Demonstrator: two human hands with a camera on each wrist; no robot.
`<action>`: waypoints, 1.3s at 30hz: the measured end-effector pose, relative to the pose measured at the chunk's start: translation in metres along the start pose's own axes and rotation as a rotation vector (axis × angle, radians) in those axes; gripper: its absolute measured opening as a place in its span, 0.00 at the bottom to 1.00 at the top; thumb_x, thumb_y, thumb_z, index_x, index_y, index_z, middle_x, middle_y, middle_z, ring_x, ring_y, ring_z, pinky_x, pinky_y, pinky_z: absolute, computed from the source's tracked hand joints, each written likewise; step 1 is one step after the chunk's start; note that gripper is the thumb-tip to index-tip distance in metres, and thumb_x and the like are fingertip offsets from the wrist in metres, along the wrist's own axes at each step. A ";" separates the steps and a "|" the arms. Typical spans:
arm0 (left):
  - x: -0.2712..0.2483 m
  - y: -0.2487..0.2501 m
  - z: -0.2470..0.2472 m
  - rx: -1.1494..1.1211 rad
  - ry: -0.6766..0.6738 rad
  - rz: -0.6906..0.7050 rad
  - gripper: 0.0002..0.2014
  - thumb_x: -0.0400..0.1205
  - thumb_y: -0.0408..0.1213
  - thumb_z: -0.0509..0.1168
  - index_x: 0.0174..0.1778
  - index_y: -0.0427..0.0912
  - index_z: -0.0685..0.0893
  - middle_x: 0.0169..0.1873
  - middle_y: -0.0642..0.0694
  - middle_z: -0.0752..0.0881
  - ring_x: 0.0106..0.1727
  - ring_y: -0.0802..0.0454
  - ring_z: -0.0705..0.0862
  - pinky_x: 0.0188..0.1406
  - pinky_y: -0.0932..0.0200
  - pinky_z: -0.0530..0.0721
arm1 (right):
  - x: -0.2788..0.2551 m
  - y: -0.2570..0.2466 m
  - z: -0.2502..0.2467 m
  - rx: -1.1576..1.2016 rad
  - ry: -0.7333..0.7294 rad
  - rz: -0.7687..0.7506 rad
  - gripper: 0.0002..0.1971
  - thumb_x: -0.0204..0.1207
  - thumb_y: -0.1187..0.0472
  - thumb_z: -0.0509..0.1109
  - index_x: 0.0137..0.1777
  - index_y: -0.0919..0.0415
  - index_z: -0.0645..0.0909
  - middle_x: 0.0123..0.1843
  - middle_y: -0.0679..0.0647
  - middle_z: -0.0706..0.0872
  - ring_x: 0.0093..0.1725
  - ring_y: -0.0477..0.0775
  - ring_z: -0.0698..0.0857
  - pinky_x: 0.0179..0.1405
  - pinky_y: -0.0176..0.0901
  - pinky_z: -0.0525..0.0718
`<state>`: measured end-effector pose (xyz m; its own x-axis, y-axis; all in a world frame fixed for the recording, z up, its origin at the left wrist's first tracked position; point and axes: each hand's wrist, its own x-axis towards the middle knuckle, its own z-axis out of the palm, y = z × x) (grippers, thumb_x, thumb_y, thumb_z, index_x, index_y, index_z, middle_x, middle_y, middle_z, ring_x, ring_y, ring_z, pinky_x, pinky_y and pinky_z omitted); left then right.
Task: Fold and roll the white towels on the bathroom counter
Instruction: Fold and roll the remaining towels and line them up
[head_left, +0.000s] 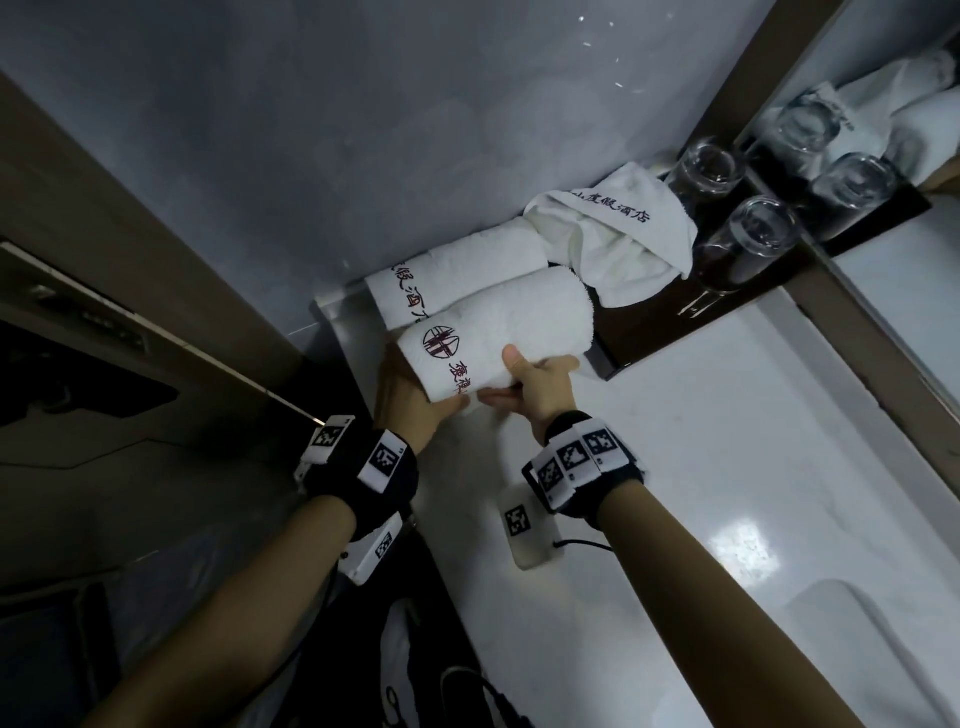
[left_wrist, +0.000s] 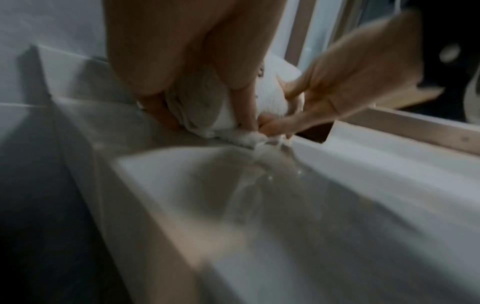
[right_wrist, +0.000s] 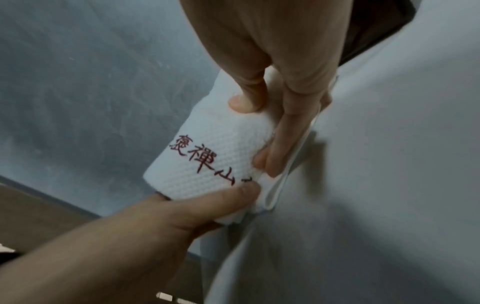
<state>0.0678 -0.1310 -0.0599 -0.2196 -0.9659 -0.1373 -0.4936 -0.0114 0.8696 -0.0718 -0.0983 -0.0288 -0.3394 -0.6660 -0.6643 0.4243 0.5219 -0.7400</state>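
A rolled white towel (head_left: 498, 325) with a dark red logo and lettering lies on the white counter (head_left: 727, 415), and both hands hold it. My left hand (head_left: 410, 395) grips its near left end (left_wrist: 207, 102), fingers curled round the roll. My right hand (head_left: 540, 379) pinches it further right, thumb on top (right_wrist: 244, 100), fingers under the loose flap (right_wrist: 275, 152). A second rolled towel (head_left: 452, 270) lies just behind it by the wall. A third, crumpled towel (head_left: 613, 234) with printed lettering sits further back.
Two upturned drinking glasses (head_left: 743, 244) stand on a dark tray (head_left: 649, 338) at the back right, beside a mirror (head_left: 883, 130). A grey wall (head_left: 363, 130) rises behind the towels. A basin edge (head_left: 857, 649) shows at the lower right. Dark floor lies to the left.
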 end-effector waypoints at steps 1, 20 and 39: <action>-0.004 -0.002 -0.003 0.020 0.029 0.002 0.45 0.57 0.32 0.81 0.70 0.34 0.68 0.68 0.35 0.73 0.69 0.45 0.73 0.71 0.49 0.74 | 0.000 0.003 0.001 0.047 0.011 -0.020 0.13 0.80 0.63 0.65 0.52 0.69 0.64 0.42 0.63 0.82 0.25 0.55 0.87 0.32 0.48 0.90; -0.018 0.023 -0.014 0.863 -0.080 0.447 0.34 0.81 0.36 0.63 0.79 0.59 0.54 0.81 0.53 0.57 0.82 0.47 0.55 0.81 0.46 0.50 | -0.036 0.009 -0.002 -0.764 0.250 -0.593 0.46 0.74 0.60 0.73 0.83 0.53 0.43 0.81 0.69 0.45 0.80 0.65 0.58 0.68 0.27 0.55; 0.026 0.119 -0.022 0.289 -0.276 0.112 0.12 0.79 0.31 0.63 0.58 0.37 0.81 0.54 0.39 0.84 0.54 0.45 0.82 0.51 0.61 0.79 | -0.045 -0.019 -0.082 -0.814 0.124 -0.640 0.10 0.77 0.71 0.65 0.54 0.69 0.85 0.56 0.66 0.84 0.52 0.62 0.84 0.58 0.44 0.80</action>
<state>0.0222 -0.1630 0.0505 -0.4830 -0.8511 -0.2058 -0.6612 0.2005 0.7229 -0.1335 -0.0349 0.0066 -0.4045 -0.9096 -0.0945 -0.5445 0.3226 -0.7743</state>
